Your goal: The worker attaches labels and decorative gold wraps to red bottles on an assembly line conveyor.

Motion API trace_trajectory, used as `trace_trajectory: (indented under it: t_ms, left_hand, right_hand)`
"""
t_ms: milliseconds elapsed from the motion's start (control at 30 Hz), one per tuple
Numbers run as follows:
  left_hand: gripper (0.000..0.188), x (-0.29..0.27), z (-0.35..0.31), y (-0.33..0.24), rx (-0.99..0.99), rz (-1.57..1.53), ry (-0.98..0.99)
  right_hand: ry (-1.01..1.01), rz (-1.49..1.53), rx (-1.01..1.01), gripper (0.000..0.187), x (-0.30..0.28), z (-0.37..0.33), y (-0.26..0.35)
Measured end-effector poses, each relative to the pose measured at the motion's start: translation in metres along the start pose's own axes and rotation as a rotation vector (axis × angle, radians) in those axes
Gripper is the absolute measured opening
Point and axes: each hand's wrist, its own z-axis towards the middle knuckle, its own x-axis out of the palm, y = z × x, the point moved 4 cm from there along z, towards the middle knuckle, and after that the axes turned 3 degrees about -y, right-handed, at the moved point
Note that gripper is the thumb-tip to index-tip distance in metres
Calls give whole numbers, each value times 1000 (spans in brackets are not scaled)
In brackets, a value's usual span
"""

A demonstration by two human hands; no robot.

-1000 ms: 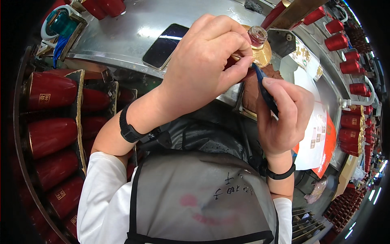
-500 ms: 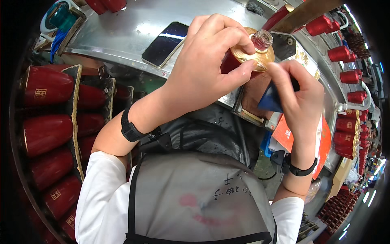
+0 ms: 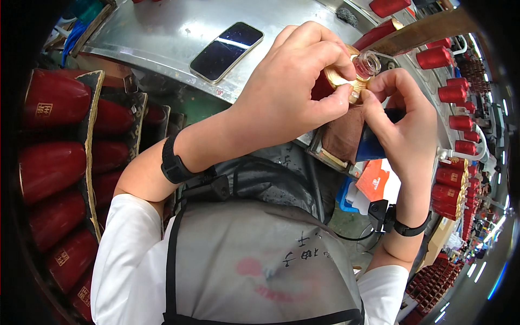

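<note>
A red bottle with a gold shoulder (image 3: pixel 355 88) and a bare clear glass neck (image 3: pixel 368 63) leans between my hands above the bench's near edge. My left hand (image 3: pixel 300 86) grips it from the left, thumb and forefinger closed on the gold shoulder. Opposite, my right hand (image 3: pixel 405 116) has its thumb and forefinger pinched at the shoulder's edge; whatever lies between those fingertips is too small to make out. Below that palm shows a dark blue piece (image 3: pixel 370 145), partly hidden by the hand, so I cannot tell whether it is held. A brown cloth-covered block (image 3: pixel 342 134) lies beneath the bottle.
A phone (image 3: pixel 227 51) rests on the metal bench (image 3: pixel 162 40). Beyond it is a dark scouring pad (image 3: pixel 346 17). Several red bottles (image 3: pixel 54 170) fill racks at the left. Hanging red cups (image 3: pixel 452 93) line the right, and orange and white papers (image 3: pixel 374 181) sit below my right wrist.
The view has shifted slightly. My right fingertips, blurred before, now show sharply at the gold shoulder's edge. The bottle's neck tilts further right, and my left hand keeps its grip.
</note>
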Motion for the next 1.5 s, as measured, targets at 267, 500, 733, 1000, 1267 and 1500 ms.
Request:
trace_trajectory:
  t_ms: [267, 500, 733, 1000, 1267, 1500]
  left_hand:
    - [20, 1, -2, 1, -2, -1, -24]
    - [20, 0, -2, 1, 7, -1, -24]
    - [19, 1, 0, 2, 12, -7, -17]
    - [20, 1, -1, 2, 25, -3, -28]
    - [23, 0, -1, 2, 7, -30, -5]
    - [37, -2, -5, -2, 44, -19, 63]
  right_hand:
    - [56, 206, 91, 17, 3, -1, -7]
    - [47, 213, 67, 19, 6, -1, -12]
    - [108, 285, 155, 15, 5, -2, -16]
    - [134, 317, 160, 15, 7, -1, -14]
    - [75, 450, 274, 17, -21, -2, -33]
    - [-23, 580, 292, 26, -34, 2, -62]
